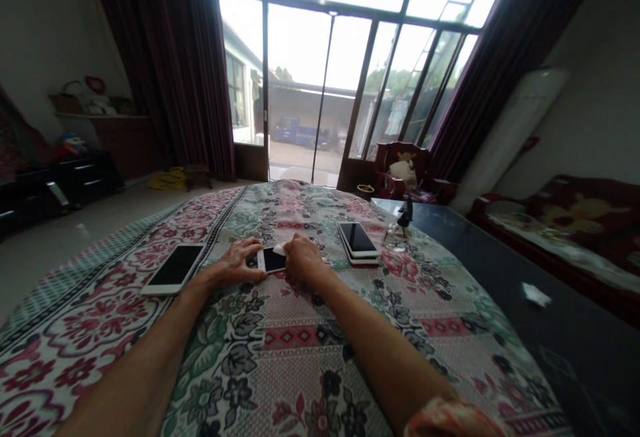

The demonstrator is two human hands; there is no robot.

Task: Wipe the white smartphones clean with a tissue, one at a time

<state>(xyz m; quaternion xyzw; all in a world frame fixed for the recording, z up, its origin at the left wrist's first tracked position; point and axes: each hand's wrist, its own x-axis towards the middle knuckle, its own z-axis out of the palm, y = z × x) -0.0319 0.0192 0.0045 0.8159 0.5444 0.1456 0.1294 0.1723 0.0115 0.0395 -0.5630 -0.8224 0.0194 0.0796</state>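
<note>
A white-framed smartphone (pixel 273 261) with a dark screen lies sideways on the patterned tablecloth (pixel 295 303). My left hand (pixel 234 263) grips its left end between thumb and fingers. Bunched in the fingers of my right hand (pixel 305 261) is a white tissue (pixel 279 249), which sits at the phone's screen; that hand covers the phone's right end. To the left lies a larger white tablet (pixel 175 269), its screen dark. On the right, a white phone (pixel 359 239) rests on top of another flat device, whose kind I cannot tell.
A clear glass bottle with a black top (pixel 398 233) stands right of the stacked devices. Beyond the cloth's right edge, a crumpled white tissue (pixel 536 294) lies on a dark tabletop (pixel 493 283). A wooden chair (pixel 404 169) and glass doors (pixel 305 90) are farther back.
</note>
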